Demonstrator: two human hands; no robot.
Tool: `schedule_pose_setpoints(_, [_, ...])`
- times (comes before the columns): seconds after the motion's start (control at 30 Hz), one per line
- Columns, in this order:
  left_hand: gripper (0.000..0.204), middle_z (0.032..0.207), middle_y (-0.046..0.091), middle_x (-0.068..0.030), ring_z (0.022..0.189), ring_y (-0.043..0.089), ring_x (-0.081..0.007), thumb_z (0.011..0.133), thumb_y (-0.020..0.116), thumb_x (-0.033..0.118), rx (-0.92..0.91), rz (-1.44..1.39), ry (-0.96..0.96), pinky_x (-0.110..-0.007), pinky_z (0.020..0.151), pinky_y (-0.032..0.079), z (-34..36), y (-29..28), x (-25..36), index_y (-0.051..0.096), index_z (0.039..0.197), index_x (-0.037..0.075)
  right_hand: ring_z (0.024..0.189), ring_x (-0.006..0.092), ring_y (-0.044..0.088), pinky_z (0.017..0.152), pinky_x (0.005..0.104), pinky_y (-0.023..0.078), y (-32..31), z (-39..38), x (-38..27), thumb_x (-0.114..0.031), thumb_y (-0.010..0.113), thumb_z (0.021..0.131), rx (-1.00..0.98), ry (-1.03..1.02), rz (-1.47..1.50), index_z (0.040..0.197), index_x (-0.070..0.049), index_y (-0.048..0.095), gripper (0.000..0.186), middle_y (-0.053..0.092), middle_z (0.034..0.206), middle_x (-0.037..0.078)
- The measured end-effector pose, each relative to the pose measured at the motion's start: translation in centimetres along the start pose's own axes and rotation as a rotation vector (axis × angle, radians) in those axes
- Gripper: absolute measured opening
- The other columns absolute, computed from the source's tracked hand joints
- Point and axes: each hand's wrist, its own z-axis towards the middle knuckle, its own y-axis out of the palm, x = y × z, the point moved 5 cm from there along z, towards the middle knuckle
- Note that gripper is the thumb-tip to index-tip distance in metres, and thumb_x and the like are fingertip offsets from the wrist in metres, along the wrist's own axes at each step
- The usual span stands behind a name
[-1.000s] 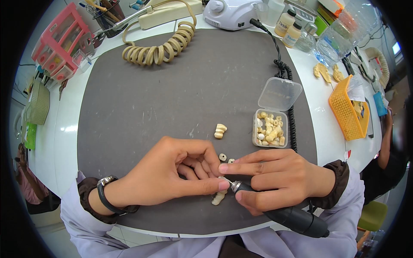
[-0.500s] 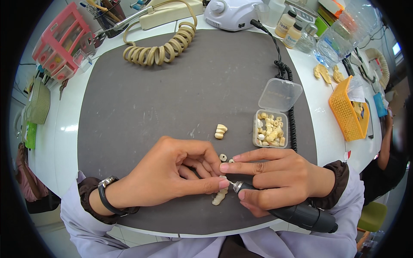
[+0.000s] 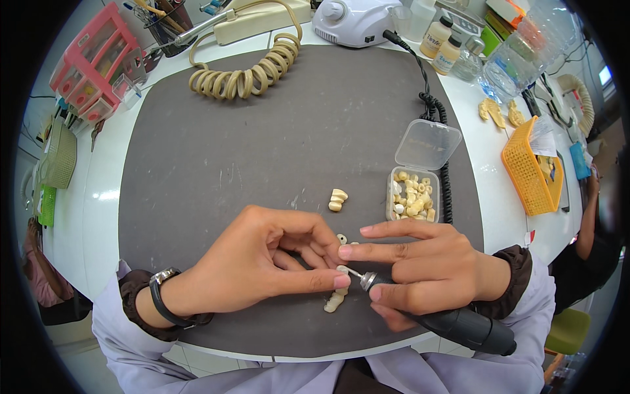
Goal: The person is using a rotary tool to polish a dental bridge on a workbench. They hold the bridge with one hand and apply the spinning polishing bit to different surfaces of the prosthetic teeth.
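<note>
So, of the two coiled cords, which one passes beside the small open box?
The black cord: it runs along the right side of the box. The beige cord lies apart, at the far side of the mat.

Only lettering I can actually make out is on the two small bottles over at the back right of the table (image 3: 98, 197). The rear bottle (image 3: 436, 37) and the front bottle (image 3: 447, 55) each have one big slanted word across the front, and anything smaller is just a blur from here. The pink drawers (image 3: 98, 65) have a little dark tag (image 3: 83, 38) up top, way too tiny to read. White paper (image 3: 543, 138) by the orange basket (image 3: 520, 164)? Can't tell if it's printed.
</note>
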Motion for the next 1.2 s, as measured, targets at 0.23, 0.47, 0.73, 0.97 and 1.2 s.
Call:
schedule_pose_setpoints(0.23, [0.028, 0.087, 0.071, -0.0135, 0.08, 0.069, -0.0123, 0.084, 0.076, 0.005, -0.005, -0.166, -0.036, -0.018, 0.067, 0.056, -0.04, 0.07, -0.43, 0.067, 0.107, -0.008, 0.096, 0.0274, 0.071, 0.09, 0.0493, 0.055, -0.58, -0.05, -0.03, -0.008, 0.077, 0.078, 0.15, 0.032, 0.026, 0.091, -0.001, 0.066, 0.019, 0.067, 0.083, 0.01])
schedule_pose_setpoints(0.47, [0.022, 0.094, 0.07, -0.0119, 0.079, 0.068, -0.0103, 0.081, 0.078, 0.003, 0.02, -0.006, -0.004, -0.015, 0.061, 0.052, -0.03, -0.28, -0.1, 0.072, 0.101, -0.004, 0.094, 0.0268, 0.072, 0.091, 0.0498, 0.055, -0.61, 0.05, -0.01, -0.003, 0.076, 0.077, 0.128, 0.044, 0.045, 0.091, 0.0, 0.065, 0.018, 0.066, 0.079, 0.009])
schedule_pose_setpoints(0.73, [0.022, 0.087, 0.07, -0.0136, 0.078, 0.069, -0.0137, 0.087, 0.071, 0.002, -0.006, -0.149, -0.065, -0.022, 0.065, 0.058, -0.1, 0.09, -0.48, 0.067, 0.106, -0.006, 0.097, 0.0332, 0.071, 0.094, 0.0555, 0.051, -0.52, 0.07, -0.09, -0.001, 0.075, 0.075, 0.058, 0.051, 0.026, 0.103, -0.006, 0.055, 0.035, 0.064, 0.068, 0.006])
schedule_pose_setpoints(0.97, [0.021, 0.086, 0.07, -0.0138, 0.076, 0.07, -0.0159, 0.091, 0.065, 0.003, -0.035, -0.105, -0.011, -0.025, 0.07, 0.06, 0.08, 0.02, -0.03, 0.061, 0.11, -0.008, 0.097, 0.0256, 0.071, 0.093, 0.0507, 0.053, -0.61, 0.26, -0.1, -0.001, 0.074, 0.078, 0.127, 0.071, 0.049, 0.09, -0.002, 0.065, 0.015, 0.066, 0.079, 0.008])
schedule_pose_setpoints(1.2, [0.021, 0.087, 0.07, -0.0132, 0.078, 0.07, -0.0162, 0.094, 0.062, 0.004, -0.052, -0.121, -0.011, -0.025, 0.071, 0.059, 0.34, 0.08, -0.44, 0.06, 0.112, -0.007, 0.096, 0.0302, 0.072, 0.096, 0.0573, 0.048, -0.37, -0.17, -0.06, -0.004, 0.076, 0.075, 0.043, 0.072, 0.025, 0.106, -0.008, 0.054, 0.038, 0.067, 0.073, 0.009])
